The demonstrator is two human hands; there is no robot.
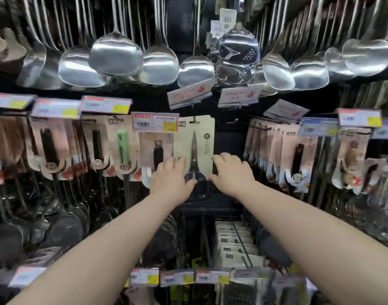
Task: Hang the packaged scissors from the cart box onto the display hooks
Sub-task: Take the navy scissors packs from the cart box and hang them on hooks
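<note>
Head cam is looking straight at the rack. The packaged scissors (196, 139) are dead centre, with the card's top slot right at a display hook (194, 120). The left hand (170, 179) pinches the card's lower left edge, thumb by the purple handles. The right hand (232, 170) pinches the right edge, fingers curled round it. A price tag (154, 121) sits just left, with shiny ladles (116, 56) hanging above.

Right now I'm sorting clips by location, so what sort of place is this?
Most likely a shop's kitchenware aisle: barcoded price tags sit over the carded goods, steel ladles hang in rows above, and the left hand and right hand hold packaged scissors at a display hook.
</note>
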